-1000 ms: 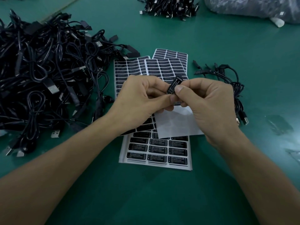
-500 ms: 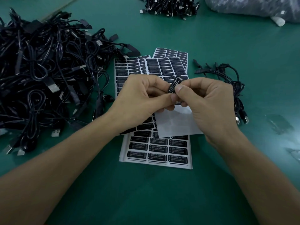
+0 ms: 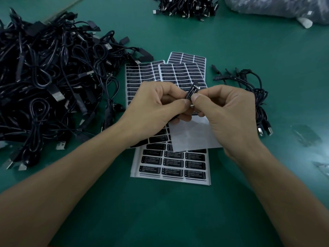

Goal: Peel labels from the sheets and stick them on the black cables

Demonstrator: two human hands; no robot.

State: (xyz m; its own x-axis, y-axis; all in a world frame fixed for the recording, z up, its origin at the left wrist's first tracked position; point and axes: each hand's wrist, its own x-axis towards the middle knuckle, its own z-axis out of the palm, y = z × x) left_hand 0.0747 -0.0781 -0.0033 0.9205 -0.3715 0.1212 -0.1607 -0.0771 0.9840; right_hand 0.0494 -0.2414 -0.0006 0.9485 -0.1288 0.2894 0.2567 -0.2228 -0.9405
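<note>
Little has shifted in the last second: our left hand (image 3: 156, 106) and right hand (image 3: 226, 113) still pinch the label (image 3: 192, 92) between thumbs and forefingers. We judge the sticking unfinished.

Single head-worn view: wide-angle, facing forward and down, close over green table (image 3: 165, 216), edges bowed.

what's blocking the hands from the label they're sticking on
Nothing visible. The left hand and right hand both pinch the label, held above the label sheets; any cable beneath it is hidden by the fingers.
</note>
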